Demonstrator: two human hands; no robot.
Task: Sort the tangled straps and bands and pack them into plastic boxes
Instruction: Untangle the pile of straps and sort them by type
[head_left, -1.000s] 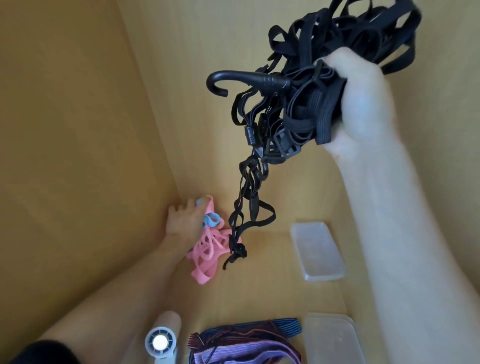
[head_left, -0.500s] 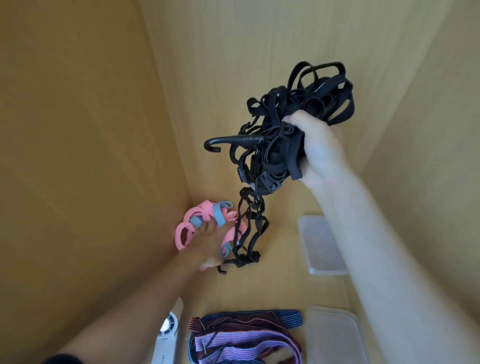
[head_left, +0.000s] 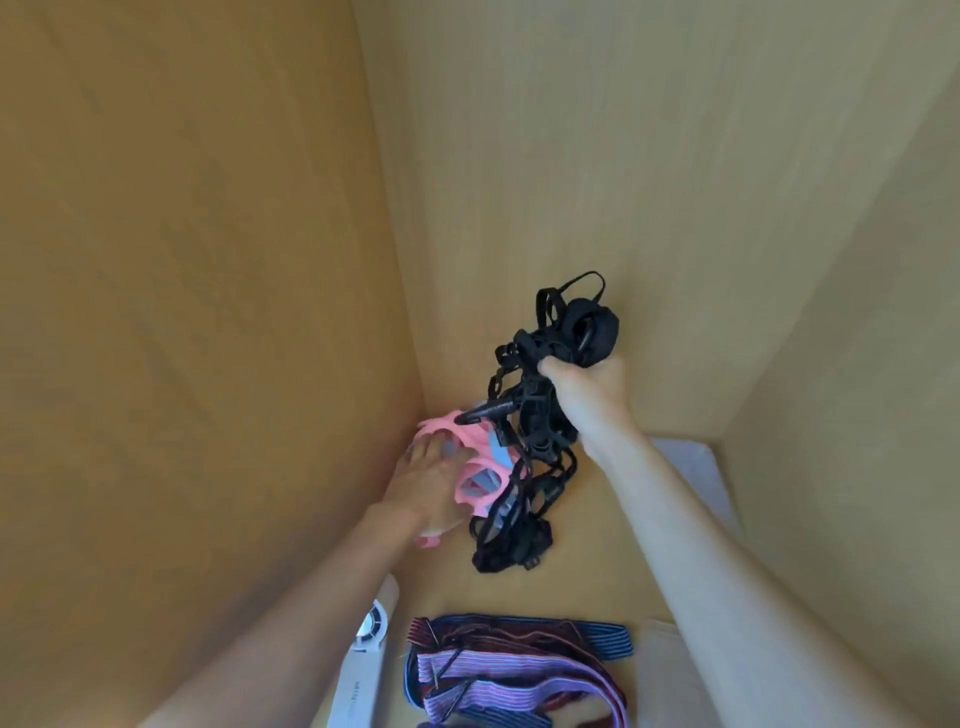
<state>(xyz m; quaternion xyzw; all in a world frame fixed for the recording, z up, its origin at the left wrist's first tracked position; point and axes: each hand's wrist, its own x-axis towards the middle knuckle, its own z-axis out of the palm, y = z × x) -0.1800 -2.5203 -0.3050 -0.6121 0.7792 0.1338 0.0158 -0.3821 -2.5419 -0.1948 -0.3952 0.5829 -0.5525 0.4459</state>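
My right hand (head_left: 584, 387) grips a tangled bundle of black straps with hooks (head_left: 545, 374); its lower end trails onto the wooden surface at the middle. My left hand (head_left: 423, 480) rests with spread fingers on a heap of pink and blue bands (head_left: 478, 467) in the left corner, right beside the black tangle. A pile of striped purple and dark blue straps (head_left: 509, 670) lies at the near edge. Two clear plastic boxes show partly behind my right arm: one at the right (head_left: 698, 467), one at the near right (head_left: 660, 675).
Tall wooden walls (head_left: 208, 312) close in the surface on the left, back and right. A white device with a round fan (head_left: 363, 670) lies at the near left, beside my left forearm.
My right hand has lowered the black bundle from high up down toward the surface, so its end now lies there. My left hand stays on the pink bands.
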